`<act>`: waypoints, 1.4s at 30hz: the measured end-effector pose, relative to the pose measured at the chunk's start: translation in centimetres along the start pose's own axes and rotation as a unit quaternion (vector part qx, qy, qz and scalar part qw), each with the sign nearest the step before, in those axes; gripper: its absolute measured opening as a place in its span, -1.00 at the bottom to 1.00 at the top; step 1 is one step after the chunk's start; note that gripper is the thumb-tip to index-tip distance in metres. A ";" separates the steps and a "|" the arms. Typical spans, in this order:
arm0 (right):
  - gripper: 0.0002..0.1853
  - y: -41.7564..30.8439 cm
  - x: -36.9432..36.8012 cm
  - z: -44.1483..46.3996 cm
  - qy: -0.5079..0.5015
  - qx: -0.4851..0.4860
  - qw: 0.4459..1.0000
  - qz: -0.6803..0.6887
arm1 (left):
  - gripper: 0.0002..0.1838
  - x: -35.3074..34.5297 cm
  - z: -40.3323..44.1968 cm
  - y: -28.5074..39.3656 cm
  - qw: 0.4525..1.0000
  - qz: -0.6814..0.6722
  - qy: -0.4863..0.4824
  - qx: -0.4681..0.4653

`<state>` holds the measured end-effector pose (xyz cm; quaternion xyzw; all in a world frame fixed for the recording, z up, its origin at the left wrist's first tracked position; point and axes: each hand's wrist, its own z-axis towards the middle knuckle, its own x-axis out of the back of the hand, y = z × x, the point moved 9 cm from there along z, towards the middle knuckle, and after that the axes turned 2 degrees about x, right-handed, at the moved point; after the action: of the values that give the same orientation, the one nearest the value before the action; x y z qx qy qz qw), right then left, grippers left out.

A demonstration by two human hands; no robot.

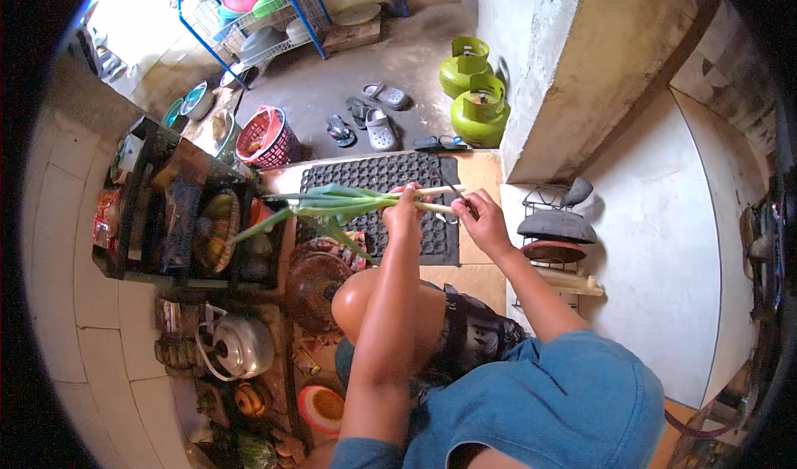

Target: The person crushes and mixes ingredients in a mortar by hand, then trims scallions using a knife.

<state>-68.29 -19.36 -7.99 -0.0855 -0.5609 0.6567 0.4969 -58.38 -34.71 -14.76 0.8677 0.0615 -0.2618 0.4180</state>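
Note:
My left hand (404,210) is wrapped round a bunch of spring onions (340,201). Their green leaves stretch out to the left and droop, while the white stalk ends point right. At those ends my right hand (480,222) is closed on a small knife (453,188), whose thin dark blade slants up and left beside the white stalks. Its handle is mostly hidden by the fingers. The bunch is held in the air above a black rubber mat (382,170).
A black rack (178,212) with packets stands left, above a kettle (241,344). A red basket (266,137), sandals (380,129) and green gas cylinders (481,112) are ahead. Right of me, pans (556,227) sit in a wire rack beside a wall.

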 end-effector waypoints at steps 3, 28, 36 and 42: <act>-0.75 -2.6 -0.3 -0.3 -0.024 0.043 0.999 0.019 | -0.74 0.0 0.1 -0.1 1.000 0.013 -0.022 -0.009; -0.72 4.2 2.8 2.6 -0.004 -0.265 0.920 0.291 | -0.71 -5.2 -3.3 2.3 0.954 0.212 -0.194 -0.079; -0.56 4.8 2.1 2.0 -0.057 -0.348 0.876 0.330 | -0.72 -5.9 -3.1 1.2 0.946 0.212 -0.226 -0.091; -0.53 2.9 2.9 1.1 0.055 -0.166 0.958 0.227 | -0.71 -3.2 -1.6 1.4 0.945 0.300 -0.098 -0.091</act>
<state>-72.08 -17.53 -8.74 -0.3277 -0.5995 0.6444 0.3435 -59.96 -34.04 -11.34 0.7742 -0.2193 -0.2014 0.5586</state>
